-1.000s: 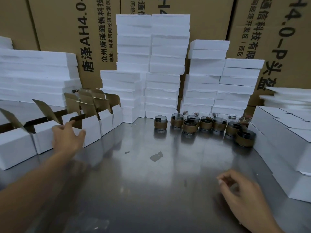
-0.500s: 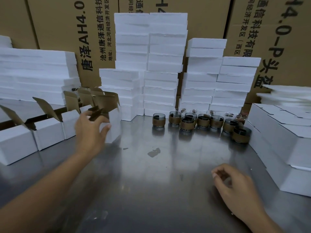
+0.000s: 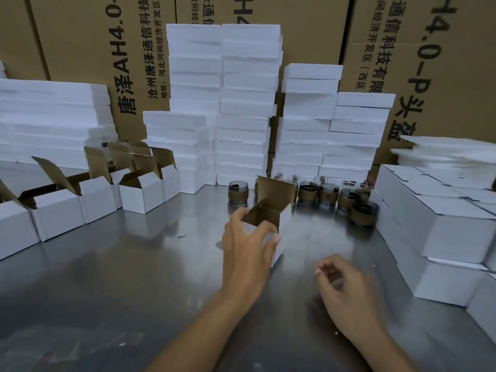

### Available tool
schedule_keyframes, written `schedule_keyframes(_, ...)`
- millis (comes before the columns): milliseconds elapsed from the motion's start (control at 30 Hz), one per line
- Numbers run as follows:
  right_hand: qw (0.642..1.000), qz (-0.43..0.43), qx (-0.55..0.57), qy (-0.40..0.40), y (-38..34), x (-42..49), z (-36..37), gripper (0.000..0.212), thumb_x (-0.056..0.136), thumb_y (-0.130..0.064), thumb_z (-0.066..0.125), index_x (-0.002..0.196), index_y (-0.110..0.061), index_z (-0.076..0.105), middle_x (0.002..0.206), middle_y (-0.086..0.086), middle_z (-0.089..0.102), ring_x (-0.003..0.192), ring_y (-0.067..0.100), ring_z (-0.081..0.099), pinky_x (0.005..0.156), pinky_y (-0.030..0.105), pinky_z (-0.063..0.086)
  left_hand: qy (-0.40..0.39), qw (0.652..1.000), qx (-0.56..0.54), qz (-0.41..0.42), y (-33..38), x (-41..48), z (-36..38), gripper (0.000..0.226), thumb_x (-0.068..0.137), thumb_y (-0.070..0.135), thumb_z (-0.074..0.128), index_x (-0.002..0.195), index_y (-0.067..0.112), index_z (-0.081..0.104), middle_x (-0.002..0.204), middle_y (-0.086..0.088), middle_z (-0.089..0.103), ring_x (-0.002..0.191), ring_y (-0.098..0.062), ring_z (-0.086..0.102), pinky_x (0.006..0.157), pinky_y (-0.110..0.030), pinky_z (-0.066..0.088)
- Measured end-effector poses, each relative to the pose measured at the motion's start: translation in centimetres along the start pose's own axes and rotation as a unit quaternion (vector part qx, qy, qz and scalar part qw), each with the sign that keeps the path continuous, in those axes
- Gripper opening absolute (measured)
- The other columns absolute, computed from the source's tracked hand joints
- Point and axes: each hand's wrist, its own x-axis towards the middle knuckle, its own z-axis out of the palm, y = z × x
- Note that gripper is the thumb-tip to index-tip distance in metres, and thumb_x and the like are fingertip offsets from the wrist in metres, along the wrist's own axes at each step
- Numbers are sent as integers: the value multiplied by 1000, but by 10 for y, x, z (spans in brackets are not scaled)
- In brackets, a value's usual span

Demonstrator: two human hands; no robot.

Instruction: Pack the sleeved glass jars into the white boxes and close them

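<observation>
jars (image 3: 319, 193) behind held box (image 3: 281, 221), table (image 3: 134, 291)

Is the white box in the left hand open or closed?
Open: on the white box the lid flap stands up; the left hand grips its rim.

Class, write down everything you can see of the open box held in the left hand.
The open box is cardboard, white outside and brown inside. Its lid flap stands up at the back, top open, no jar visible inside. The left hand grips its near rim, in front of the sleeved jars. Whether it rests on the steel table is unclear.
</observation>
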Motion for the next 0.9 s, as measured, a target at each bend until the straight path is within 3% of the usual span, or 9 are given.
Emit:
schedule_keyframes(133,999,6,-28,-22,2,0,1,21,83,-8,63,70,-24,59,69,-6,61,70,2,54,57,12,40,-4,999,31,13,-4,1,1,15,84,39,64,97,32,63,141,-2,29,127,-21,29,98,-34,36)
schedule_keyframes(233,999,8,-46,-22,4,0,1,20,83,-11,63,70,-26,58,69,-8,61,69,2,54,56,14,40,9,999,35,17,-7,3,2,18,81,39,69,95,30,63,134,-3,34,118,-20,36,92,-35,42)
schedule_keyframes(367,998,17,-56,-23,5,4,4,21,83,-13,63,69,-28,57,69,-8,61,70,3,55,58,15,41,15,999,32,16,-15,5,6,22,80,39,69,99,29,62,123,-1,38,104,-16,41,86,-32,42)
schedule_keyframes(600,1000,20,-6,17,2,70,20,14,83,-14,62,73,-23,62,71,-9,63,69,0,56,59,13,41,26,999,37,6,-21,6,13,38,81,46,65,115,32,58,122,2,41,101,-5,28,84,-20,34)
schedule_keyframes(667,999,38,-8,10,5,97,26,12,84,-17,61,75,-25,62,75,-10,63,70,2,56,61,18,41,34,999,30,8,-20,6,14,39,80,46,66,115,32,58,121,2,41,102,-5,29,83,-19,32)
schedule_keyframes(767,997,67,-22,-38,14,134,40,9,87,-19,58,89,-28,58,84,-11,59,78,5,54,61,20,40,39,999,21,0,-18,6,18,40,77,48,67,112,30,60,122,1,43,103,-6,32,84,-19,32)
schedule_keyframes(900,989,95,-46,-101,31,173,64,31,88,-12,53,116,-26,52,89,-2,58,77,11,53,66,28,46,54,998,19,6,-17,9,19,28,74,42,73,93,22,69,105,-8,56,94,-21,51,77,-29,35)
